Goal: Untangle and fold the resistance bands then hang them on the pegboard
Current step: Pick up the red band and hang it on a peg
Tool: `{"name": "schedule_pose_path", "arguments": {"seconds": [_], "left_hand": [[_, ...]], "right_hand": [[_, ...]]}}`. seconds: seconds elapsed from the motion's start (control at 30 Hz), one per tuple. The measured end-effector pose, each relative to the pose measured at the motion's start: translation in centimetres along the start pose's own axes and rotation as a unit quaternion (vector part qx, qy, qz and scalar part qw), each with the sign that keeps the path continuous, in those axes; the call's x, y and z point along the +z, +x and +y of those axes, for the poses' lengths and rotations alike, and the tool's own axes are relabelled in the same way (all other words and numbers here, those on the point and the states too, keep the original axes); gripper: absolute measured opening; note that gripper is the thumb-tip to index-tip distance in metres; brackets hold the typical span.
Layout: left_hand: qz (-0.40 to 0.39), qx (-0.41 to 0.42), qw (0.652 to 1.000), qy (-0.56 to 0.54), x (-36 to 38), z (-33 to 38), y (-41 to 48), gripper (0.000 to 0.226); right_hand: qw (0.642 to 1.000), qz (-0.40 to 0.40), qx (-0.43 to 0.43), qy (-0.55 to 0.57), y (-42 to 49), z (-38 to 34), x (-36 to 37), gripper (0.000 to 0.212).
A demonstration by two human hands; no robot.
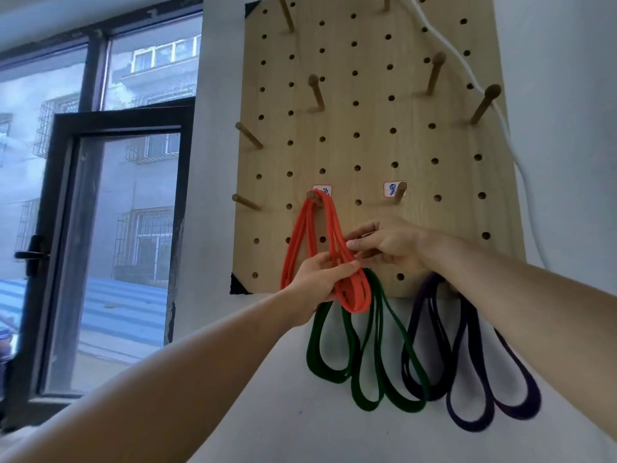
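A wooden pegboard (374, 135) hangs on the wall with several wooden pegs. A folded orange resistance band (325, 228) hangs in loops from a labelled peg (313, 197) low on the board. My left hand (317, 279) grips the orange loops near their lower part. My right hand (387, 243) is beside it, fingers curled, pinching the orange strands. A green band (367, 345) and a purple band (467, 355) hang in loops below my hands; what holds them is hidden behind my hands and wrist.
A second labelled peg (399, 192) stands bare to the right of the orange band. A white cord (521, 168) runs down the board's right side. A dark-framed window (100, 195) fills the left.
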State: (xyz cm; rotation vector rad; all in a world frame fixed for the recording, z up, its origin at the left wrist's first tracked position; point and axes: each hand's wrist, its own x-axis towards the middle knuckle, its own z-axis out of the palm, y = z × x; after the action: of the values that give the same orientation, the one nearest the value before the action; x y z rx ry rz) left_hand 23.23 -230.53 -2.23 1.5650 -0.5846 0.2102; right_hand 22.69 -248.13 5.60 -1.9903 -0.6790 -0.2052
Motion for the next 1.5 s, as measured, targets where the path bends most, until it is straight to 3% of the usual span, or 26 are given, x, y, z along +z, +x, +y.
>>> {"name": "schedule_pose_path", "arguments": {"seconds": [0.13, 0.2, 0.37, 0.47, 0.6, 0.77, 0.83, 0.9, 1.0, 1.13, 1.23, 1.33, 1.5], "left_hand": [[0.042, 0.033, 0.998, 0.028, -0.6, 0.1, 0.0, 0.021], [0.097, 0.062, 0.987, 0.112, -1.7, -0.3, 0.3, 0.013], [0.199, 0.126, 0.872, 0.429, -4.9, -2.5, 1.8, 0.008], [0.180, 0.110, 0.819, 0.534, -5.1, -3.5, 2.7, 0.014], [0.125, 0.102, 0.783, 0.601, -4.7, -4.4, 3.8, 0.031], [-0.016, 0.095, 0.801, 0.590, -4.2, -4.3, 3.3, 0.023], [-0.041, 0.104, 0.820, 0.562, -4.7, -3.8, 2.3, 0.030], [-0.047, 0.121, 0.826, 0.548, -5.6, -3.2, 1.1, 0.038], [-0.040, 0.154, 0.830, 0.535, -6.8, -2.7, -1.6, 0.027], [-0.022, 0.162, 0.854, 0.494, -7.2, -2.5, -6.6, 0.053], [-0.052, 0.149, 0.864, 0.477, -7.3, -3.4, -10.4, 0.033], [-0.077, 0.112, 0.874, 0.466, -6.8, -4.8, -14.6, 0.014], [-0.104, 0.025, 0.894, 0.436, -6.4, -10.6, -22.0, 0.011]], "right_hand": [[0.998, 0.014, -0.026, -0.059, -0.1, 0.5, 0.2, 0.021], [0.993, 0.032, -0.035, -0.108, -0.2, 0.6, 0.5, 0.023], [0.965, 0.096, -0.063, -0.236, 0.6, 1.6, 0.9, 0.033], [0.942, 0.077, -0.048, -0.323, 0.5, 2.5, 1.2, 0.039], [0.937, 0.063, -0.037, -0.343, 0.2, 3.7, 1.6, 0.035], [0.951, 0.062, -0.039, -0.301, -1.0, 4.3, 1.3, 0.026], [0.960, 0.063, -0.047, -0.269, -1.9, 4.5, 1.3, 0.025], [0.966, 0.074, -0.061, -0.239, -3.1, 4.7, 1.6, 0.030], [0.965, 0.120, -0.085, -0.219, -5.0, 5.2, 2.7, 0.033], [0.936, 0.152, -0.162, -0.272, -8.4, 6.7, 5.5, 0.034], [0.925, 0.136, -0.200, -0.292, -11.2, 7.9, 8.3, 0.035], [0.938, 0.109, -0.176, -0.277, -13.9, 10.2, 11.3, 0.031], [0.966, 0.023, -0.074, -0.246, -18.6, 16.2, 17.2, 0.022]]}}
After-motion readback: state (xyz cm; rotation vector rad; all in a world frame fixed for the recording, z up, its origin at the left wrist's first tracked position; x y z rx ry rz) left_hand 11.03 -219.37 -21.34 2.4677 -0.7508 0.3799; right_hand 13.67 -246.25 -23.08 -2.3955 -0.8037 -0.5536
